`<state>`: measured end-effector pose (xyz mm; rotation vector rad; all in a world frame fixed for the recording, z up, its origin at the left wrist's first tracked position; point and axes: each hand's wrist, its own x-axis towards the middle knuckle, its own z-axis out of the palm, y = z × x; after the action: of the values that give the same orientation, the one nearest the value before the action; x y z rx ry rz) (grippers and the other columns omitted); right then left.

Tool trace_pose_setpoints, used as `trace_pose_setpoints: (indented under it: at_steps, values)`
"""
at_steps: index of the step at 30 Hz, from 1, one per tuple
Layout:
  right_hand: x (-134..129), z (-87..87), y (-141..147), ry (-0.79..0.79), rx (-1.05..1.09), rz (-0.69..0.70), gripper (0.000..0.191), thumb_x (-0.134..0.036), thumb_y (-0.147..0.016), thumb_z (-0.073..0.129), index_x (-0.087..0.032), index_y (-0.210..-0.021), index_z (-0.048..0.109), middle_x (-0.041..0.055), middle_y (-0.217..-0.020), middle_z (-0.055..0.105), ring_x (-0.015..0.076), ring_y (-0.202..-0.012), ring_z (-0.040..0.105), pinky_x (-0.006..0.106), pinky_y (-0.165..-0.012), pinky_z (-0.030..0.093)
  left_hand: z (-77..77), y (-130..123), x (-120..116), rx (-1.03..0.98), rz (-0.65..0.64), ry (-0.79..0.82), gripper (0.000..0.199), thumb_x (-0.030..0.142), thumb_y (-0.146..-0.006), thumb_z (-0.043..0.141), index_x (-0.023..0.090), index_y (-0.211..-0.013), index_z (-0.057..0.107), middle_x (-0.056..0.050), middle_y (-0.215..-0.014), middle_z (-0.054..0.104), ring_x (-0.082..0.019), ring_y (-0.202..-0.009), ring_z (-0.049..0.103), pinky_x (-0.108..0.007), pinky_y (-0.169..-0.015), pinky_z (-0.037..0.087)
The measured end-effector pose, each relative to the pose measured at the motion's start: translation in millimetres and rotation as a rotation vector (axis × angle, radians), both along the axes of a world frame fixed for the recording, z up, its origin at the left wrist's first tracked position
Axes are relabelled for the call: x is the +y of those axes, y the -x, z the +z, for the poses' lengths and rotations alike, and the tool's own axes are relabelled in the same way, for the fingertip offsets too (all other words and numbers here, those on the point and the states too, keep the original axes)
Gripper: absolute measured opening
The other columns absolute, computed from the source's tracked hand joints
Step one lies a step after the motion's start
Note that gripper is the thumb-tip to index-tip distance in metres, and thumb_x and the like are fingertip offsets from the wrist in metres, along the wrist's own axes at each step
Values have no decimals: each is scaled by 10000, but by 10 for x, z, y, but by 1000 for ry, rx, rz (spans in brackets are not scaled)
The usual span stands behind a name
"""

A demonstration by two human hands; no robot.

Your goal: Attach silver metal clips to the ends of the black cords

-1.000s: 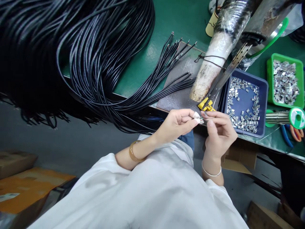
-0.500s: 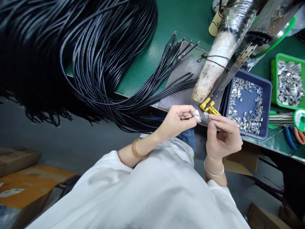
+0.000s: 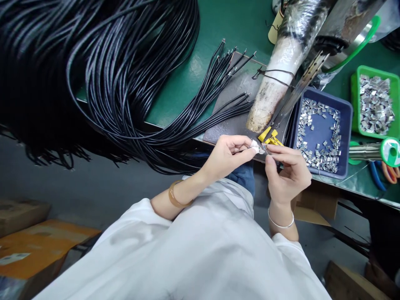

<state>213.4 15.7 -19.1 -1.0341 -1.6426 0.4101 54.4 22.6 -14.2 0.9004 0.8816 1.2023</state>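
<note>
My left hand (image 3: pixel 229 155) is closed in a pinch on the end of a black cable, mostly hidden by the fingers. White wrapping (image 3: pixel 254 146) covers a fingertip there. Just to the right, my right hand (image 3: pixel 287 168) pinches a small metal connector (image 3: pixel 264 147) between thumb and fingers, right up against the cable end. Exact contact is too small to make out. Behind the hands lies a yellow tool (image 3: pixel 275 138). A loose bundle of black cables (image 3: pixel 187 125) with bared tips runs across the table edge to the left.
A blue tray (image 3: pixel 346 137) of small metal pieces stands right of my hands, beyond it a green tray (image 3: pixel 354 100) holding more. A solder spool (image 3: pixel 390 152) and pliers (image 3: pixel 378 177) lie at the right edge. A wrapped duct (image 3: pixel 268 91) slants down over the grey mat (image 3: pixel 218 129).
My right hand has moved left, bringing the metal connector up to the cable end in my left hand. The whole view has shifted slightly.
</note>
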Motion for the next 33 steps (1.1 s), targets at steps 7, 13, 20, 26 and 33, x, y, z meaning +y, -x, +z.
trace_pose_setpoints:
  at_steps: [7, 13, 20, 26, 33]
  values:
    - [14, -3, -7, -165, -233, -38, 214, -61, -804, 736, -217, -928, 661, 13, -1012, 767, 156, -889, 745, 301, -815, 618, 3, -30, 33, -14, 36, 22, 116, 217, -734, 771, 114, -743, 719, -3, -682, 684, -71, -605, 579, -176, -619, 487]
    - [58, -37, -3, -243, -313, -87, 243, -48, -797, 743, -213, -954, 658, 25, -1030, 766, 149, -901, 746, 269, -819, 620, 11, -82, 58, 76, 115, 53, 99, 204, -723, 726, 107, -729, 705, -14, -681, 661, -81, -617, 562, -181, -590, 481]
    - [94, -8, 9, -240, -307, -83, 246, -63, -805, 739, -224, -975, 663, 21, -1049, 752, 168, -929, 742, 301, -815, 642, 52, -98, 52, 169, 144, 36, 97, 208, -739, 707, 115, -716, 693, 22, -577, 499, -54, -529, 402, -174, -473, 321]
    - [68, 28, 30, -245, -322, -97, 244, -67, -792, 754, -226, -958, 670, 21, -1058, 747, 159, -901, 741, 283, -784, 651, 66, -78, 45, 193, 139, 9, 125, 229, -764, 703, 111, -726, 690, 34, -560, 424, -46, -512, 318, -182, -446, 226]
    - [56, -19, -2, -233, -338, -114, 223, -86, -794, 761, -221, -926, 644, 18, -1002, 756, 158, -880, 743, 287, -783, 640, 46, -76, 54, 203, 101, 28, 114, 212, -757, 695, 98, -747, 702, 15, -596, 487, -45, -517, 336, -188, -455, 238]
